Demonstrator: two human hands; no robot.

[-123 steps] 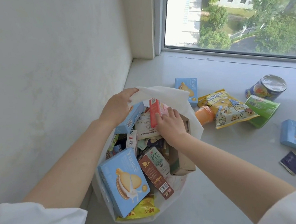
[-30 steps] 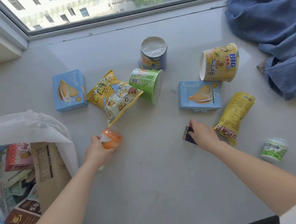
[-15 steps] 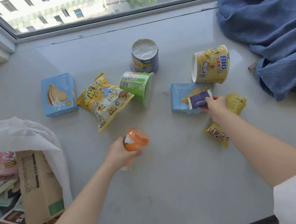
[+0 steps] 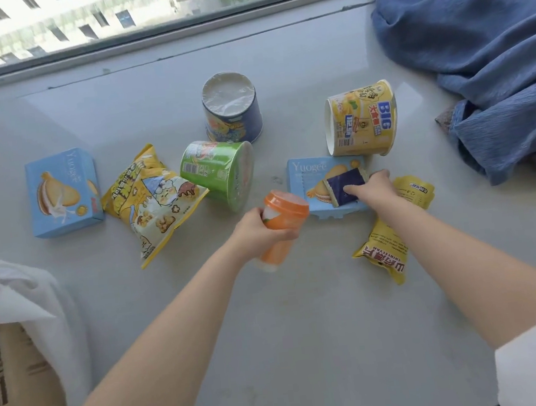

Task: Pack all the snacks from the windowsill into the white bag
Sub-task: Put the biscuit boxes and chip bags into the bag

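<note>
My left hand (image 4: 256,233) grips an orange-lidded bottle (image 4: 280,224) above the windowsill (image 4: 272,318). My right hand (image 4: 372,188) holds a small dark blue packet (image 4: 346,186) against a light blue biscuit box (image 4: 310,173). A yellow pouch (image 4: 387,253) lies partly under my right forearm. Further left lie a green tub (image 4: 220,171) on its side, a yellow popcorn bag (image 4: 150,198) and a second blue biscuit box (image 4: 60,191). A dark blue tub (image 4: 232,110) and a yellow tub (image 4: 362,120) sit behind. The white bag (image 4: 18,295) shows at the left edge.
A blue cloth (image 4: 475,48) is heaped at the right of the sill. The window frame (image 4: 143,34) runs along the back. A brown cardboard box (image 4: 10,378) sticks out of the bag.
My left hand has carried the orange bottle right, close to the blue box. My right hand with the dark packet now rests on that box. The view has shifted slightly right.
</note>
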